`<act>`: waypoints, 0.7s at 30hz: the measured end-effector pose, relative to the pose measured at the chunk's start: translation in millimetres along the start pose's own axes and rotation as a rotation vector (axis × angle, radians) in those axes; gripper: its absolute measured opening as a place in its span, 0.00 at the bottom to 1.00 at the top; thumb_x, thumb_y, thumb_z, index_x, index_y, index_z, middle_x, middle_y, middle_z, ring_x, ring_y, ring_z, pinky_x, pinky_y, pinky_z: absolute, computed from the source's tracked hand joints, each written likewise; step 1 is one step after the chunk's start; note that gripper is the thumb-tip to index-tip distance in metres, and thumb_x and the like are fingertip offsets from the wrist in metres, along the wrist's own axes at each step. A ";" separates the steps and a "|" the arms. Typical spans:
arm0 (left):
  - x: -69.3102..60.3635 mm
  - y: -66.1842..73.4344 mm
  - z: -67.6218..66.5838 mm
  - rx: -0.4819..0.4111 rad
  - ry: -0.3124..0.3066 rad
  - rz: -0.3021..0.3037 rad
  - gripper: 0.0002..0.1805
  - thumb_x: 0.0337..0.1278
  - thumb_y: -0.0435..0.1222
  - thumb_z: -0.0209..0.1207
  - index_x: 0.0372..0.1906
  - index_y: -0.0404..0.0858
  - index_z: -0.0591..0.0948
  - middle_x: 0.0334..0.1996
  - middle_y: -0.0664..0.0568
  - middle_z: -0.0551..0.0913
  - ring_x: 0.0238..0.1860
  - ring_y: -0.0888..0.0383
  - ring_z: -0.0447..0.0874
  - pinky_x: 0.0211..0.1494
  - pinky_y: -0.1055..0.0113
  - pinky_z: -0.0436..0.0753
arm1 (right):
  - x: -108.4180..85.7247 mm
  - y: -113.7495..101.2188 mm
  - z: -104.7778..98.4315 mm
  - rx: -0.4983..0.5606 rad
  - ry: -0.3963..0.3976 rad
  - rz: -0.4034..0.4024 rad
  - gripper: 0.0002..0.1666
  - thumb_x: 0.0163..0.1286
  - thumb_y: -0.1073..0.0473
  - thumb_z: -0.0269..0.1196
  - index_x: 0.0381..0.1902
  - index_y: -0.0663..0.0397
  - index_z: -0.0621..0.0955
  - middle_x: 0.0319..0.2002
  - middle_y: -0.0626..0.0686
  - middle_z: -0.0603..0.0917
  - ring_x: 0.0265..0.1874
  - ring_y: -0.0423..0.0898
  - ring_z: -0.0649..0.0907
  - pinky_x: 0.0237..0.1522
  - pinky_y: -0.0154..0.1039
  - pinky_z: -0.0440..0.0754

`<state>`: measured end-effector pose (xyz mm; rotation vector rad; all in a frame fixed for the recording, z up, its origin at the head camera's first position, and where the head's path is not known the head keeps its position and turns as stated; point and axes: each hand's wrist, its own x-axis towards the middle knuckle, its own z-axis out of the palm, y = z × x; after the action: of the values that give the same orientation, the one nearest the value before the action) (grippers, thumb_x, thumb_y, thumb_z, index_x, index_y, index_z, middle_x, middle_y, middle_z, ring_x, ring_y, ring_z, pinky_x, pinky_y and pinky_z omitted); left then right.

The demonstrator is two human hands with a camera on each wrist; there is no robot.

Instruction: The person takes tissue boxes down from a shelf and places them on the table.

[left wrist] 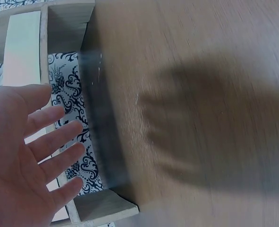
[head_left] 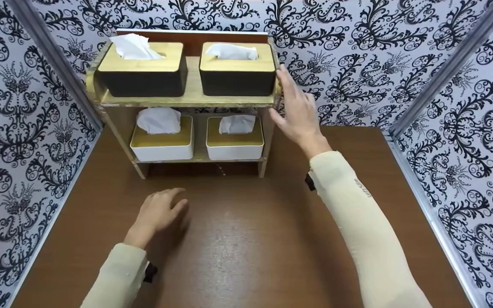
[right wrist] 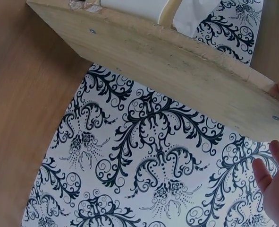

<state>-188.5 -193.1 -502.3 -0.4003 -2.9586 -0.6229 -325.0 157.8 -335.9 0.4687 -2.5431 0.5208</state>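
Note:
A small two-tier wooden shelf (head_left: 193,81) stands against the back wall. Two black tissue boxes with bamboo lids sit on its upper tier, one at the left (head_left: 146,83) and one at the right (head_left: 238,83). Below them are two white tissue boxes, left (head_left: 163,152) and right (head_left: 235,152). White tissue sticks out of each lid. My right hand (head_left: 300,113) is at the shelf's right side panel (right wrist: 177,71), fingers extended; the thumb is by its edge, and firm contact is unclear. Low in front of the shelf, my left hand (head_left: 156,214) holds nothing, its fingers spread.
The shelf stands on a brown wood-grain table (head_left: 229,239). Black-and-white patterned walls (head_left: 456,141) enclose the back and both sides, with metal strips (head_left: 456,77) along the corners. A dark wristband piece (head_left: 310,182) shows at the right sleeve.

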 end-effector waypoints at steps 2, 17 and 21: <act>0.3 0.1 0.0 0.002 0.003 0.006 0.21 0.67 0.47 0.56 0.57 0.39 0.80 0.54 0.42 0.84 0.55 0.41 0.83 0.60 0.44 0.78 | -0.2 1.2 -1.1 0.003 -0.001 0.002 0.55 0.63 0.49 0.66 0.77 0.32 0.45 0.79 0.36 0.46 0.71 0.49 0.69 0.67 0.53 0.69; -1.2 -2.6 0.5 0.004 0.007 0.001 0.21 0.66 0.45 0.57 0.57 0.39 0.80 0.53 0.42 0.85 0.55 0.41 0.83 0.60 0.44 0.77 | -2.3 3.4 -1.9 0.023 0.008 0.009 0.56 0.63 0.52 0.67 0.78 0.32 0.45 0.79 0.39 0.49 0.71 0.49 0.69 0.67 0.53 0.68; -0.6 -2.0 -1.3 0.004 0.023 0.001 0.20 0.65 0.44 0.58 0.56 0.40 0.80 0.53 0.42 0.85 0.54 0.41 0.83 0.59 0.45 0.79 | -3.2 3.5 -0.9 0.033 0.022 0.004 0.54 0.63 0.53 0.66 0.77 0.34 0.46 0.79 0.40 0.50 0.70 0.48 0.69 0.66 0.52 0.69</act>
<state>-188.4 -195.5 -502.0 -0.3913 -2.9373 -0.6176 -323.5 161.9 -337.9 0.4677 -2.5185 0.5670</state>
